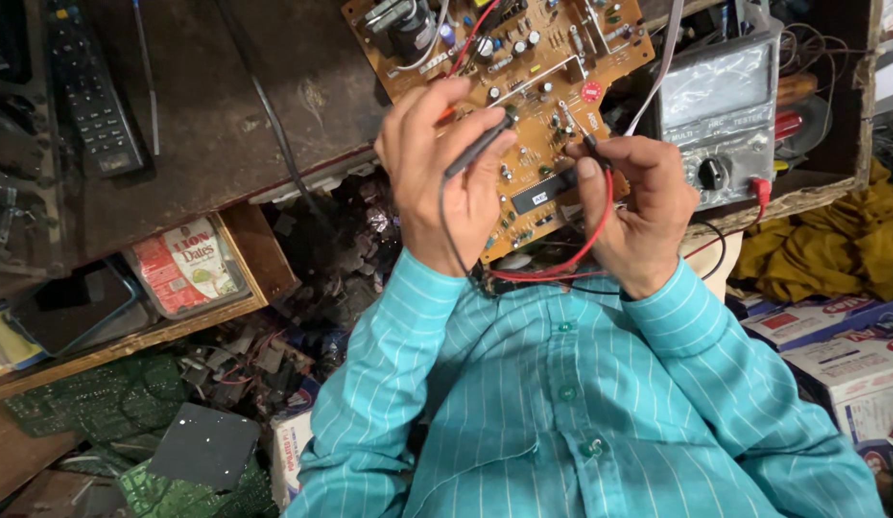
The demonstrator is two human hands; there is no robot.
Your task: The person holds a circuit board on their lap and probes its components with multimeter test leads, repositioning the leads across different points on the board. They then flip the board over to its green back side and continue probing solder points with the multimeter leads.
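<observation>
One black probe pinched in left hand fingers, tip set on circuit board. Second probe gripped by right hand, red lead looped beneath. One meter seen on counter beside board.

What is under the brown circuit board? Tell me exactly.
Under the brown circuit board, only the dark workbench shows past its upper left edge. Below, the left hand and right hand cover its lower edge, so what lies beneath cannot be seen.
</observation>
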